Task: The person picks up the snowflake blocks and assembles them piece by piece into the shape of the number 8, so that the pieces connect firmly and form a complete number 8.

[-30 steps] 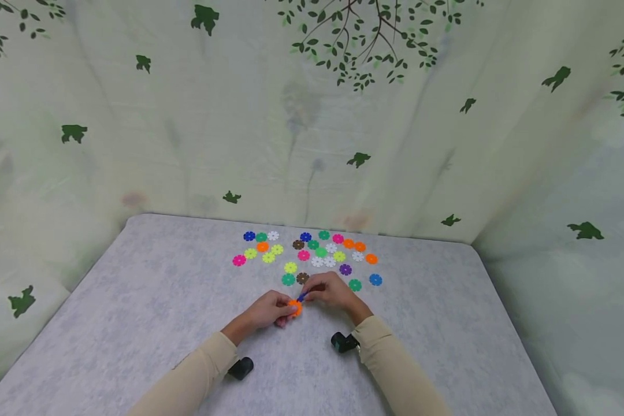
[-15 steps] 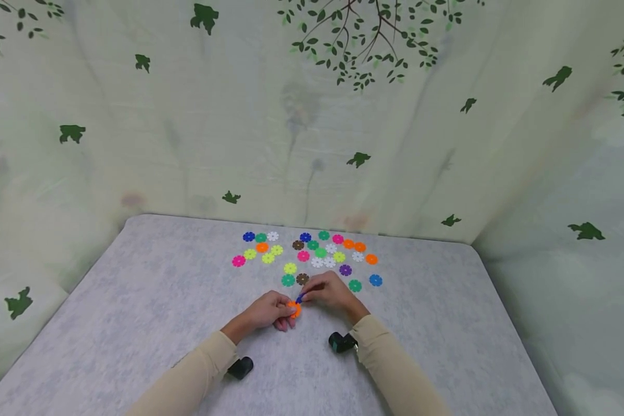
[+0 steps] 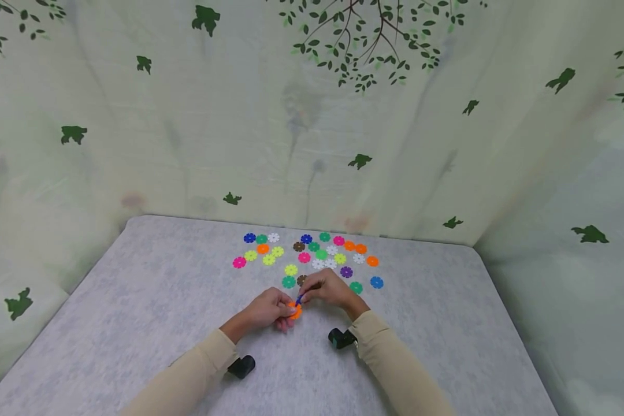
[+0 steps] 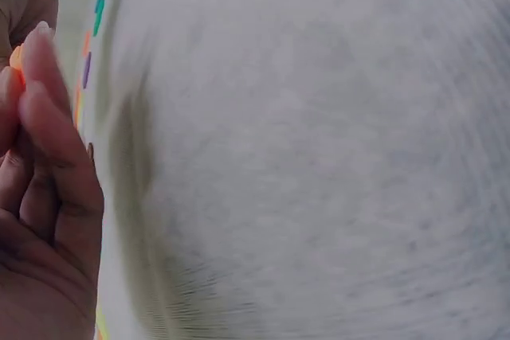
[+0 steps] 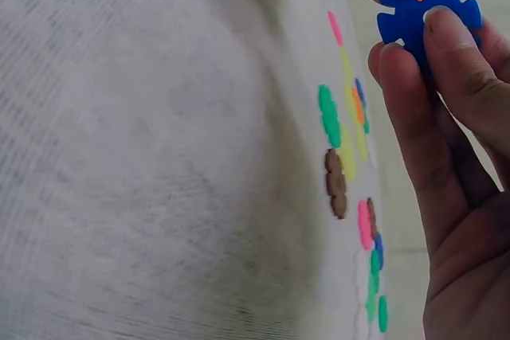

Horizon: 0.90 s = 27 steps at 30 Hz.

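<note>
Orange disc (image 3: 295,312) is pinched between the thumb and fingers of the left hand (image 3: 265,309), which comes to it from 9 o'clock. At its 12 to 1 o'clock side it meets a dark blue disc (image 5: 410,25), which the right hand (image 3: 329,289) pinches from 2 o'clock. In the right wrist view the orange one stands edge-on across the notched rim of the blue one; how deep it enters a notch, I cannot tell.

Nearest at 12 o'clock lies a brown disc (image 3: 301,281), partly covered by the right hand, and beside it a green disc (image 3: 288,282). More coloured discs (image 3: 290,270) spread farther, from 10 to past 2 o'clock, up to near the far edge of the grey table (image 3: 151,300), where the leaf-printed cloth wall (image 3: 249,144) rises. Toward 9 and 3 o'clock the tabletop stretches wide, its slanting side edges well apart from both hands.
</note>
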Available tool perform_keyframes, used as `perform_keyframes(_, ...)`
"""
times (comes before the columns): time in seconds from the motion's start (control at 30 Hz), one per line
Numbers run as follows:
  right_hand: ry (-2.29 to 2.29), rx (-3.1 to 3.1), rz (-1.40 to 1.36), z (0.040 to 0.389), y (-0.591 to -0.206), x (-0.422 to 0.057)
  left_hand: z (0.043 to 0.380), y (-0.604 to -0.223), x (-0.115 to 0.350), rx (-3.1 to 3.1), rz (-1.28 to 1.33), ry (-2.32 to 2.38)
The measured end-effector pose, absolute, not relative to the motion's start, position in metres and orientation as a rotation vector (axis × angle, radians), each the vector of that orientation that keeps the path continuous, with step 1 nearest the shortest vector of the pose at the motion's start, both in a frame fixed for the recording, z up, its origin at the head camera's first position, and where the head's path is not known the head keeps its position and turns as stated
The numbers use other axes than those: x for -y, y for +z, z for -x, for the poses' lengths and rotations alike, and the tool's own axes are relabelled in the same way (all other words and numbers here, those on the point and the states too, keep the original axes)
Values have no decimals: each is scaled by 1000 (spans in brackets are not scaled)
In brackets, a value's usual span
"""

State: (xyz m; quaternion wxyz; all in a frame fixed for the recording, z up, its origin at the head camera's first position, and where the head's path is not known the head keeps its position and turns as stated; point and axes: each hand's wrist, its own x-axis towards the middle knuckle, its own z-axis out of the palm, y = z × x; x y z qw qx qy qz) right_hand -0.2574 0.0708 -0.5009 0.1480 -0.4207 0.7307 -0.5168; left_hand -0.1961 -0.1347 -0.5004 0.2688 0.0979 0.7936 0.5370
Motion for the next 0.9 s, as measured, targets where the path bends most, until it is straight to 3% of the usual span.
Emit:
perform_keyframes(0.37, -1637, -2111, 1020, 241, -469, -77, 199, -485, 138, -2061, -252, 1575)
perform_keyframes(0.67, -1685, -2138, 1194, 228, -469, -75, 190, -487, 135, -2120, -186, 1577)
perform_keyframes(0.9, -1613, -2156, 1170, 229, -465, -79, 191, -482, 138, -2132, -316, 1497)
